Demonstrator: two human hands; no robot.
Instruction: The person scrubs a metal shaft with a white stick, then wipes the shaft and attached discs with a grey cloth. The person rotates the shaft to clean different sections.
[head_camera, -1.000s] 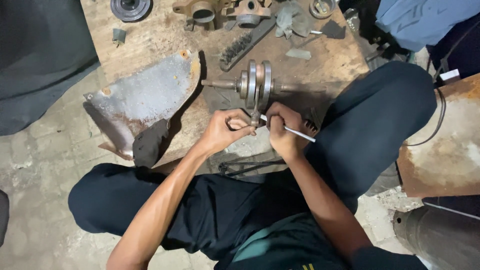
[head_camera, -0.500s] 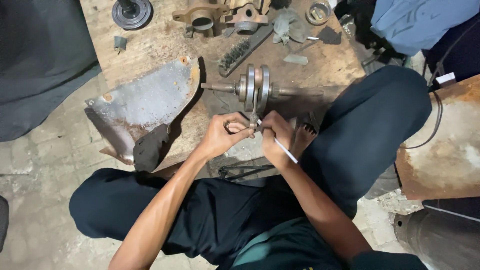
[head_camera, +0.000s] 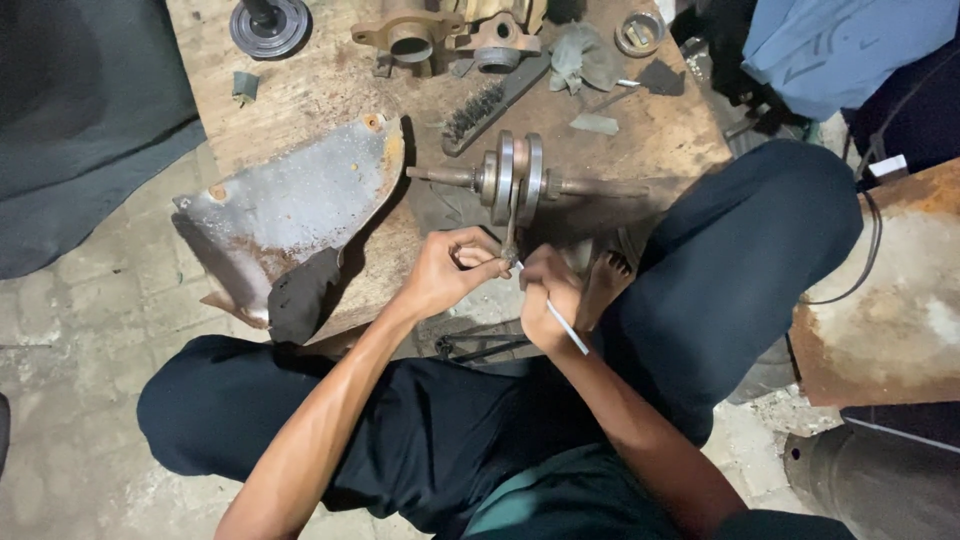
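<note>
Hands (head_camera: 500, 285) on crankshaft (head_camera: 515, 180) (rod end)

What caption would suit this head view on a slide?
Seated person's left hand steadies a rusty metal crankshaft on a worn wooden board while the right hand holds a thin white stick.

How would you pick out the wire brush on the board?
Start at the wooden board in front of the seated person. Just beyond the crankshaft lies the wire brush, set diagonally. Its dark bristles along a flat, thin handle set it apart from the cast metal parts nearby.
</note>
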